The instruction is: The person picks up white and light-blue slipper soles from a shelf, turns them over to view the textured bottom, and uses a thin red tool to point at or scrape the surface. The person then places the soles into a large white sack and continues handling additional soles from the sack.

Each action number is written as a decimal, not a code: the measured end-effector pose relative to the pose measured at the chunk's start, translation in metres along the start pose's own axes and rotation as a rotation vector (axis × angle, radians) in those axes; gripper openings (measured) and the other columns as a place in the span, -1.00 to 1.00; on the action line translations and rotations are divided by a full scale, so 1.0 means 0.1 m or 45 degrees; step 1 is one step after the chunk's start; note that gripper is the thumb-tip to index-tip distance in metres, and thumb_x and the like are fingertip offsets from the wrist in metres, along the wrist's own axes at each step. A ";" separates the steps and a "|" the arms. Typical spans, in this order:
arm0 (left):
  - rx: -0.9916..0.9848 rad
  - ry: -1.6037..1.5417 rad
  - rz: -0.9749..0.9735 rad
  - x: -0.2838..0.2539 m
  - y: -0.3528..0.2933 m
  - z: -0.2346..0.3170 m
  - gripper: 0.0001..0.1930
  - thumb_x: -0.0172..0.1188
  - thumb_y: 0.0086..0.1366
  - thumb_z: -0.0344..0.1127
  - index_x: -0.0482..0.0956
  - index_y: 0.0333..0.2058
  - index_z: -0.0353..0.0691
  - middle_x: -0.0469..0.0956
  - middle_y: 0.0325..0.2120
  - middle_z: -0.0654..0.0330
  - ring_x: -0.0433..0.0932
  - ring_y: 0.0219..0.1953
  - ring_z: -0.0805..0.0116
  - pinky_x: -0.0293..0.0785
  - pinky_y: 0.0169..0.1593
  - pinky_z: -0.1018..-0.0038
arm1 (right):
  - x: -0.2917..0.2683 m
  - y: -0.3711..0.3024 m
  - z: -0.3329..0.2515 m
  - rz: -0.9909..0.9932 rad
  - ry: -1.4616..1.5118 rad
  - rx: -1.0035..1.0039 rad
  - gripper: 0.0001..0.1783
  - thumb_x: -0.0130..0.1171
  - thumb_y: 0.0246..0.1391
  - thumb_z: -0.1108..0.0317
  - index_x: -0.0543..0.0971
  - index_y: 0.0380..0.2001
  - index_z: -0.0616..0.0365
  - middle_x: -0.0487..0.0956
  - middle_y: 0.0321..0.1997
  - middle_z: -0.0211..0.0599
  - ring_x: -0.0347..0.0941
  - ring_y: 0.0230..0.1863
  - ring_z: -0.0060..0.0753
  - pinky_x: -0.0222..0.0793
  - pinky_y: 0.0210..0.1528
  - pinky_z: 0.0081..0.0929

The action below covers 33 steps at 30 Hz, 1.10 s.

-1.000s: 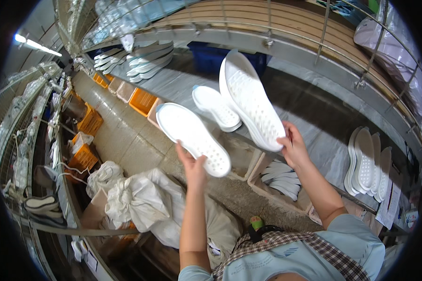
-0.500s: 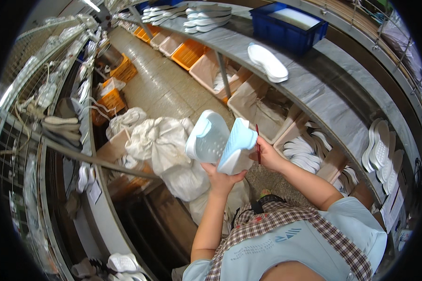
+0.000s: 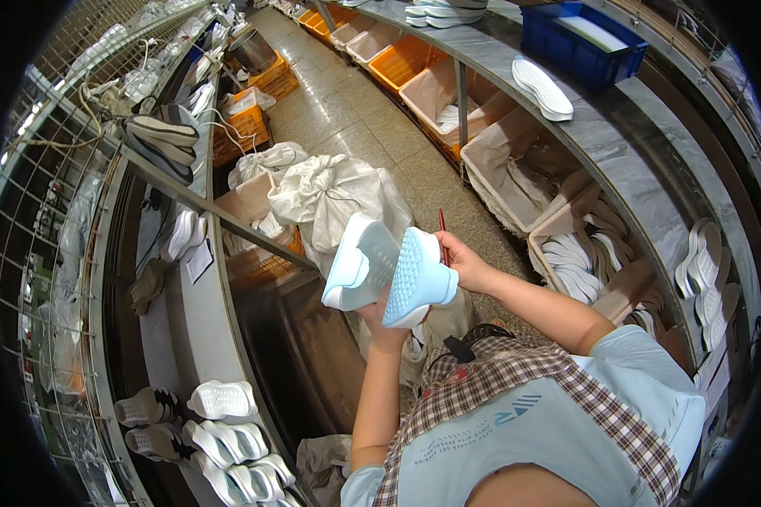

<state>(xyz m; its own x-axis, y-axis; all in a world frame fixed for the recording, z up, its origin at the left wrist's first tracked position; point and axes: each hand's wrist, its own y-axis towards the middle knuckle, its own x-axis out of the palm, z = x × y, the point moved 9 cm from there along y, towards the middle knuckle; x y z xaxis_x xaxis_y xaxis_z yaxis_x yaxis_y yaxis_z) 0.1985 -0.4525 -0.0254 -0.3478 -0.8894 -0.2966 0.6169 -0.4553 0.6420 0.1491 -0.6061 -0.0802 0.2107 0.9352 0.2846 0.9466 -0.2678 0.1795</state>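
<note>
White sole [image 3: 359, 253] and pale-blue sole [image 3: 416, 275] sit side by side at dial centre; our left hand [image 3: 386, 331] has its fingers curled beneath them, from six o'clock. Our right hand [image 3: 467, 264], toward three, pinches a thin red tool [image 3: 442, 221]. Step, we judge: holding the pair; next calls for steady left grip. Left fingertips hidden; tool's lower end unclear.

A: Where does this view look from?
B: The person's head; it's the left of 2 fisheye cameras worn side by side.
A: Facing?
B: Down and forward, over the checked apron [image 3: 482, 363] to the left hand [image 3: 385, 328] and right hand [image 3: 465, 262], close by, with the tiled floor [image 3: 368, 139] beyond.
A: Its rim?
B: Dark and rounded, with the grey worktop [image 3: 630, 160] curving.
</note>
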 end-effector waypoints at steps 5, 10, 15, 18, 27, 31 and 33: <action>-0.391 -0.554 0.102 -0.13 -0.15 -0.21 -0.68 0.20 0.16 -0.33 0.46 -0.08 -0.17 0.45 -0.12 0.06 0.43 -0.07 0.14 0.30 0.01 0.27 | 0.15 -0.01 0.02 0.039 -0.100 0.032 -0.65 0.13 0.00 0.54 0.33 -0.14 0.04 0.37 -0.06 -0.46 0.32 -0.09 -0.59 0.31 -0.14 -0.61; -0.577 -0.876 0.182 -0.17 -0.30 -0.52 -0.73 0.17 0.21 -0.39 0.47 -0.15 -0.40 0.52 -0.21 0.11 0.48 -0.17 0.28 0.38 -0.08 0.33 | 0.28 -0.03 -0.02 0.004 -0.059 0.063 -0.69 0.10 0.03 0.56 0.30 -0.17 0.04 0.37 0.05 -0.38 0.34 -0.04 -0.54 0.35 -0.14 -0.61; -0.765 -1.178 0.146 -0.07 -0.30 -0.44 -0.60 0.13 0.17 -0.26 0.38 -0.07 -0.38 0.45 -0.14 0.12 0.44 -0.15 0.29 0.37 -0.08 0.36 | 0.36 -0.04 -0.01 -0.064 0.100 0.071 -0.74 0.10 0.11 0.47 0.30 -0.15 0.07 0.36 0.08 -0.34 0.35 0.01 -0.50 0.38 -0.10 -0.55; -0.917 -1.213 0.118 -0.03 -0.29 -0.32 -0.26 0.00 0.14 0.16 0.19 0.14 -0.30 0.28 0.09 0.08 0.27 0.11 0.18 0.16 0.17 0.27 | 0.35 -0.04 -0.03 -0.068 0.051 -0.040 -0.73 0.10 0.11 0.48 0.31 -0.14 0.07 0.36 0.07 -0.34 0.35 0.00 -0.51 0.38 -0.12 -0.57; -0.223 -0.178 0.129 -0.39 -0.18 -0.03 -0.20 0.33 -0.04 0.05 0.27 0.05 -0.42 0.13 0.13 -0.04 0.23 0.12 0.06 0.11 0.20 0.22 | 0.22 -0.08 -0.37 0.107 -0.217 -0.154 -0.60 0.25 -0.09 0.51 0.26 -0.25 0.04 0.35 0.13 -0.23 0.29 0.09 -0.40 0.25 0.10 -0.40; -0.585 -0.471 0.206 -0.45 -0.20 -0.24 -0.14 0.17 0.05 0.13 0.13 0.13 -0.46 0.25 0.07 0.00 0.27 0.11 0.19 0.12 0.19 0.31 | 0.21 -0.13 -1.21 0.182 -0.403 -0.566 -0.70 0.18 -0.01 0.52 0.22 -0.43 0.05 0.52 -0.11 -0.21 0.37 -0.13 -0.46 0.30 0.00 -0.46; -0.740 -0.646 0.212 -0.40 -0.25 -0.27 -0.15 0.15 0.07 0.11 0.11 0.15 -0.44 0.28 0.06 0.02 0.29 0.09 0.23 0.17 0.17 0.33 | 0.30 -0.07 -1.37 0.043 -0.146 -0.410 -0.80 0.11 0.10 0.33 0.29 -0.42 0.07 0.51 -0.27 -0.24 0.36 -0.31 -0.53 0.28 -0.12 -0.54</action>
<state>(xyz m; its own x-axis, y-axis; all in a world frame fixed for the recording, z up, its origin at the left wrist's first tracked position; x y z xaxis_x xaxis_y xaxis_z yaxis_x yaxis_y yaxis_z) 0.2165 -0.4064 -0.0490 -0.4117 -0.8844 0.2198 0.9107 -0.3901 0.1358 0.1147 -0.6083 0.0563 0.2842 0.9396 0.1908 0.8168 -0.3414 0.4651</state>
